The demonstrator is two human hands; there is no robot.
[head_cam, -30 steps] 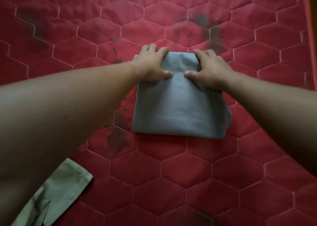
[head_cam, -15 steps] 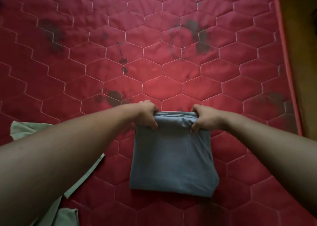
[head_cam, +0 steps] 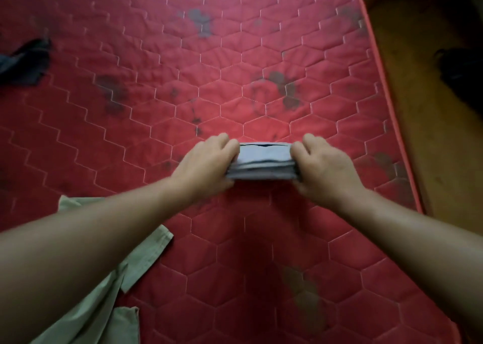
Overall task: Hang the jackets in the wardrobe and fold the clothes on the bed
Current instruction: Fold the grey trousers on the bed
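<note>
A blue-grey garment (head_cam: 264,162), folded into a thick compact bundle, is held between both hands just above the red quilted mattress (head_cam: 183,69). My left hand (head_cam: 206,164) grips its left end, fingers curled round the layers. My right hand (head_cam: 325,167) grips the right end the same way. The stacked folded edges face me. A pale green garment (head_cam: 104,299) lies unfolded at the lower left, partly under my left forearm. A dark garment (head_cam: 24,61) lies crumpled at the far left edge of the mattress.
The mattress has dark stains in several spots. Its right edge (head_cam: 386,87) runs diagonally, with brown floor (head_cam: 431,147) beyond it. A dark object (head_cam: 462,66) sits on the floor at the far right.
The flat blue-grey garment was folded over toward me and is now a compact bundle gripped at both ends. The view has pulled back, showing more mattress and the dark garment.
</note>
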